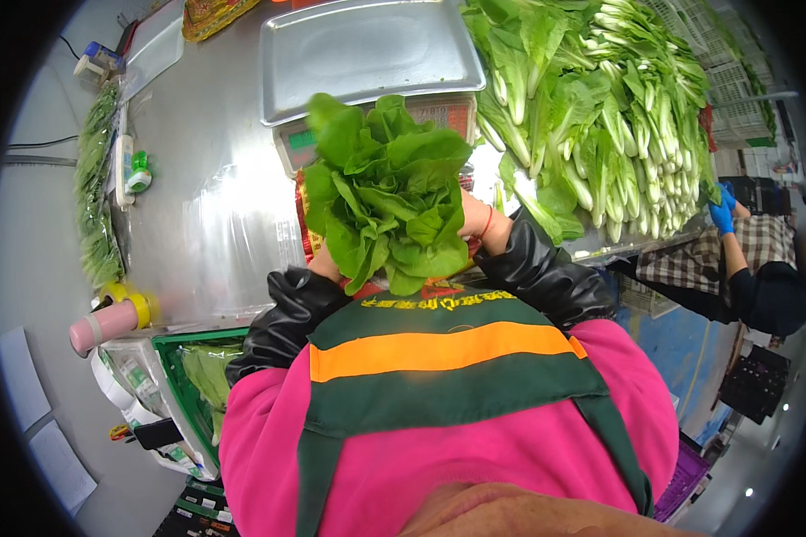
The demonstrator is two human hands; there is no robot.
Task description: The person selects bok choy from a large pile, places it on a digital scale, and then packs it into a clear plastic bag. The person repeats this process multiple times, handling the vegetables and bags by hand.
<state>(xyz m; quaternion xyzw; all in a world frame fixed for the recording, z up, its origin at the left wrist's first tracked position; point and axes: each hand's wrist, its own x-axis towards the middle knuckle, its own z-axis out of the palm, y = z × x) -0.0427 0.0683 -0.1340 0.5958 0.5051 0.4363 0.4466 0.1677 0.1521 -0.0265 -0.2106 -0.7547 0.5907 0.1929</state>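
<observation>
A bunch of green leafy vegetable stands leaves-up before my chest, over the near side of a weighing scale. My left hand is at its lower left, mostly behind the leaves. At its right side, my right hand shows its back and wrist with a red string; its fingers are hidden behind the leaves. What each hand grips is covered by the bunch. Behind the bunch, a metal tray rests on the scale. Red and gold printed packaging shows beside the left hand.
Long white-stemmed leafy greens are piled right of the scale. Bagged greens line the metal table's left edge, near a power strip and a pink bottle. A co-worker's blue-gloved hands are at the pile's far right.
</observation>
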